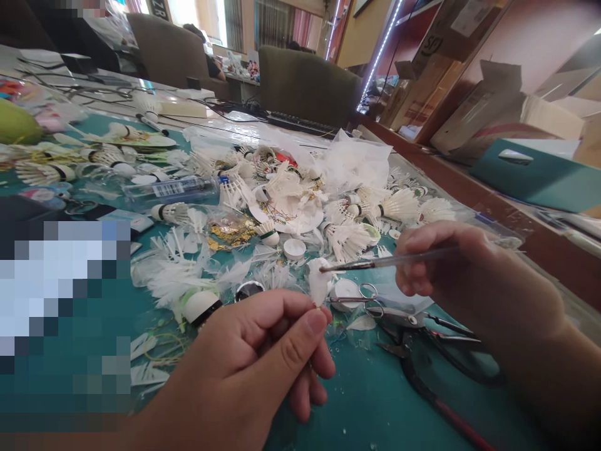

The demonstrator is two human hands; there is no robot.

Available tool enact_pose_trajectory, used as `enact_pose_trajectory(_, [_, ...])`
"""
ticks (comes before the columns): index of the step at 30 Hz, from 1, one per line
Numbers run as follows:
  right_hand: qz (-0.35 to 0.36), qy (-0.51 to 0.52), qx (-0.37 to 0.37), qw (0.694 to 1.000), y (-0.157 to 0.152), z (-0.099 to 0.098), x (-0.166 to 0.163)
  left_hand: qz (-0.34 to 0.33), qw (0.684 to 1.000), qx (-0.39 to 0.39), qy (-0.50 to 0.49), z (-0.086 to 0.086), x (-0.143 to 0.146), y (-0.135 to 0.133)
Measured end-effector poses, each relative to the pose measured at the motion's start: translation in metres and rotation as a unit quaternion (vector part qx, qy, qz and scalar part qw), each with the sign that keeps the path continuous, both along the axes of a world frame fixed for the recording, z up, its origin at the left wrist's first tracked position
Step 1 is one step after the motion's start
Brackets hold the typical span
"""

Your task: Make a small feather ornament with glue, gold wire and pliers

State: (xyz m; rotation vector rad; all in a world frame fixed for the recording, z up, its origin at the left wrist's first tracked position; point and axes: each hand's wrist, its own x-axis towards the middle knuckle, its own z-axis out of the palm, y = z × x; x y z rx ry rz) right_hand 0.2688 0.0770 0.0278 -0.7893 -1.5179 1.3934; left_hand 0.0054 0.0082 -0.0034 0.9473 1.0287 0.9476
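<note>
My left hand point(277, 351) pinches a small white feather piece point(319, 289) upright by its lower end, between thumb and forefinger. In my right hand point(460, 269) is a thin paintbrush point(375, 261), held near-level, its dark tip at the upper part of the feather piece. I cannot tell whether the bristles press on it. Just behind these, a small round white dish point(346, 293) and small scissors point(368, 294) lie on the green mat point(361, 401). Below my right hand are pliers point(408, 369) with a red handle. Trimmed white feathers point(176, 266) lie beyond my left hand.
Many shuttlecocks point(399, 205) crowd the table's middle. Among them are a paper plate point(282, 222), gold trimmings point(235, 230), a clear bottle point(181, 186) and plastic bags point(357, 163). Chairs point(307, 81) stand beyond; cardboard boxes point(488, 113) are at the right. A pixelated patch hides the left side.
</note>
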Motion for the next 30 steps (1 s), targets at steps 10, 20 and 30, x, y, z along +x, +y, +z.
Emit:
enact_pose_trajectory(10, [0.013, -0.035, 0.028, 0.999, -0.002, -0.001, 0.003, -0.016, 1.000, -0.003, -0.015, -0.002, -0.001, 0.001])
enact_pose_trajectory(20, [-0.132, -0.021, 0.063, 0.989, 0.009, 0.015, 0.009, 0.007, 1.000, 0.007, 0.009, -0.003, -0.001, -0.001])
enact_pose_trajectory(30, [-0.350, -0.208, 0.309, 0.860, 0.021, -0.007, 0.024, 0.022, 0.999, -0.024, -0.010, 0.000, 0.004, -0.001])
